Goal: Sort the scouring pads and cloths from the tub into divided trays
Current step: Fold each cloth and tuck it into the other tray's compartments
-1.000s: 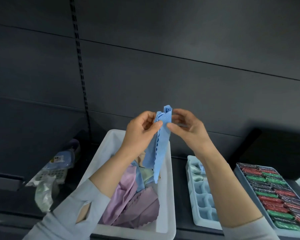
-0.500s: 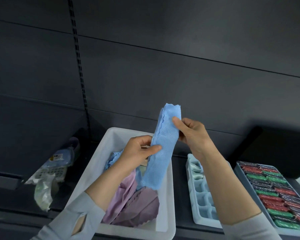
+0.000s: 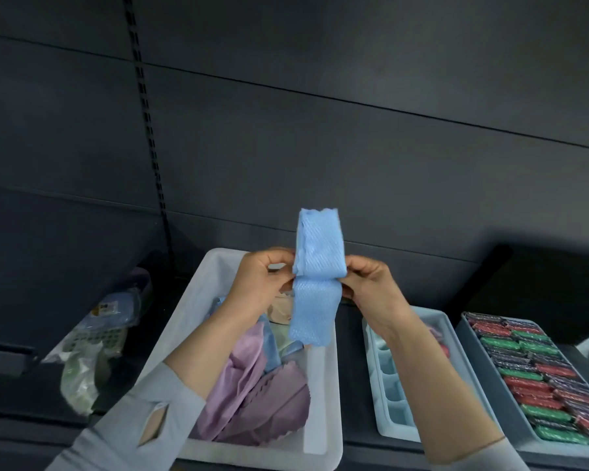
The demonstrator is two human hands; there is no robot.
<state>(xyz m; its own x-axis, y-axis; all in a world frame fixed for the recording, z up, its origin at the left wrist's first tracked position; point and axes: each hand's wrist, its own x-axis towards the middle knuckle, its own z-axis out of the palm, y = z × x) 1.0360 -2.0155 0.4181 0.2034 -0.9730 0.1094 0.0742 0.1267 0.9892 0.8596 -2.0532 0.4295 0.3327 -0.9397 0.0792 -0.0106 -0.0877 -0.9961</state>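
From my remote seat I see two hands raised over the white tub point(image 3: 323, 385), both pinching one blue cloth point(image 3: 317, 277) folded into a narrow strip. The left hand point(image 3: 259, 283) grips the strip's left edge at the fold with curled fingers and thumb; the right hand point(image 3: 371, 287) pinches the opposite edge at the same height. One flap of the cloth stands up above the hands, its scalloped end topmost, and the other hangs down in front of the tub's far rim. In the tub I count at least two purple cloths point(image 3: 252, 402) with zigzag edges, one pale blue piece point(image 3: 272, 351) beside them and one beige piece point(image 3: 281, 311) behind the hanging flap; more may lie under the left forearm, which I cannot tell. Two trays sit to the right of the tub on the dark shelf. The nearer one, a pale blue divided tray point(image 3: 388, 402), shows a row of small compartments, partly covered by the right forearm, and something pinkish lies at its far end. The farther grey tray point(image 3: 483, 385) is packed with wrapped scouring pads point(image 3: 538, 372) in red, green and dark wrappers, too many and too small for a sure count. Left of the tub lies one heap of clear plastic packaging point(image 3: 92, 341).
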